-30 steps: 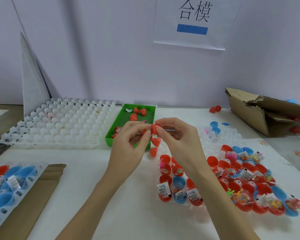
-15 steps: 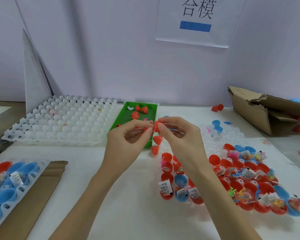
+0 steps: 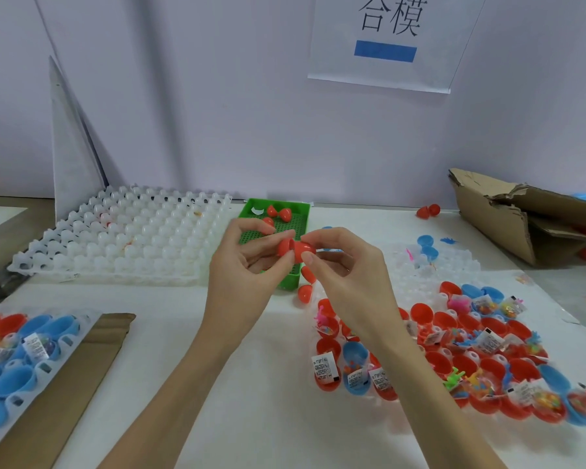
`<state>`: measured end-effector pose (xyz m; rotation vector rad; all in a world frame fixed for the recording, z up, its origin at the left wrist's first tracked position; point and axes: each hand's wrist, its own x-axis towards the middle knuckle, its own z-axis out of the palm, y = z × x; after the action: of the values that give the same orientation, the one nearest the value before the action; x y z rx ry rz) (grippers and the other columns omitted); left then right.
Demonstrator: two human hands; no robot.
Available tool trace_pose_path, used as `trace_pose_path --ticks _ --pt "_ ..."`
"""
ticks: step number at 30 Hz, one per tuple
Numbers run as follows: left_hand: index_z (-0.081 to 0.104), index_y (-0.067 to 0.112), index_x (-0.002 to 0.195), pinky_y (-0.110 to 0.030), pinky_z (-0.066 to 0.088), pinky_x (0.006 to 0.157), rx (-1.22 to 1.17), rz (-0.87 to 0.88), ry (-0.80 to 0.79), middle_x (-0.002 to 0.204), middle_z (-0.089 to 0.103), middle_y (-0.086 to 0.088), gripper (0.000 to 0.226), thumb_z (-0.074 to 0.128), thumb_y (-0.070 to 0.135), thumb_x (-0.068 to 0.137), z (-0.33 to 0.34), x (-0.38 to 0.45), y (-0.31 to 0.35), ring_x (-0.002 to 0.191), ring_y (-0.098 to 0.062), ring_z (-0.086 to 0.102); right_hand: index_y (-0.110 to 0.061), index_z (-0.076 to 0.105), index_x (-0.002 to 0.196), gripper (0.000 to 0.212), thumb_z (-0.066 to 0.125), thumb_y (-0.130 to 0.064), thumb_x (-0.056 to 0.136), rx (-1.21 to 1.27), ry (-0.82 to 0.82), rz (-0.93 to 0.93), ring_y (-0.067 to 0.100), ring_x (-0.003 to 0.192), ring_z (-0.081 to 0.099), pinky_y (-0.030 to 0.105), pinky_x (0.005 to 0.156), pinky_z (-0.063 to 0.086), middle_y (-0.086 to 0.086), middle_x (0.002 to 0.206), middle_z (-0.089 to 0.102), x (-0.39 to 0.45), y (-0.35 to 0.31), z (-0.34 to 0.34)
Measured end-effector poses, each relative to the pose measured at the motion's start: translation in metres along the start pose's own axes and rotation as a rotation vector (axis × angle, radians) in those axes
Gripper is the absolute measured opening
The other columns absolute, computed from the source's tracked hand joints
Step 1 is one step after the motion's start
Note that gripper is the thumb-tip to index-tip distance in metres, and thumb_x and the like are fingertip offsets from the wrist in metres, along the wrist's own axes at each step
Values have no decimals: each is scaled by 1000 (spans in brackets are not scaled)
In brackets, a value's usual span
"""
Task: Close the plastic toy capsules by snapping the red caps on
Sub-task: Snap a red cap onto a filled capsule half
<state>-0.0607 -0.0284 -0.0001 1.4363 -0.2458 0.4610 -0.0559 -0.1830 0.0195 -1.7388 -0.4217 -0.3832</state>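
While a green tray (image 3: 296, 228) sits behind, the left hand (image 3: 242, 269) and right hand (image 3: 345, 272) each pinch one end of a red capsule (image 3: 296, 249); filled open capsules (image 3: 454, 350) lie right.

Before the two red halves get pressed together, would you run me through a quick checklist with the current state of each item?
1. Both hands on the capsule: ok. The left hand pinches the red cap and the right hand pinches the red capsule half.
2. Halves lined up rim to rim: ok, they meet between the fingertips.
3. Seam fully snapped: cannot tell.
4. Toy and label inside: cannot tell, the shell hides them.
5. More open capsules waiting: ok, the filled tray lies under the right forearm.
6. Spare caps at hand: ok, some lie in the green basket.
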Motion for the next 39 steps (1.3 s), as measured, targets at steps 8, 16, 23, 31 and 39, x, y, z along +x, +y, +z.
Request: trace_pose_path --ticks 8,16,23,31,39 --pt "73 11 112 -26 58 95 28 78 -103 111 78 -1 25 77 -1 91 0 1 3 109 -19 74 -30 73 103 16 74 -18 92 119 21 63 -3 93 71 7 76 52 -23 94 75 0 -6 -7" --pt "71 9 121 -31 57 100 27 131 -146 119 76 -4 26 69 -2 97 -1 -1 2 116 -23 71 -14 75 105 14 75 -20 92 254 -6 181 9 94 75 14 78 56 -6 96 78 -3 -9 -9" --pt "63 15 141 -30 49 110 -5 112 -160 138 68 4 37 58 5 105 8 -6 1 134 -15 60 -4 68 115 23 73 -11 93 679 -38 383 28 105 74 30 90 59 14 108 77 -9 -14 0" --pt "67 16 134 -28 50 108 88 161 -122 133 70 6 30 54 11 108 8 -4 1 131 -18 62 4 63 115 24 69 -4 93 912 -60 515 30 106 74 30 84 61 22 111 75 -15 -22 8" --pt "54 11 149 -30 44 116 153 204 -242 149 60 2 41 48 5 109 4 -4 2 143 -20 51 1 66 113 26 74 -8 90 871 -40 525 29 102 75 29 83 61 21 108 76 -15 -21 5"
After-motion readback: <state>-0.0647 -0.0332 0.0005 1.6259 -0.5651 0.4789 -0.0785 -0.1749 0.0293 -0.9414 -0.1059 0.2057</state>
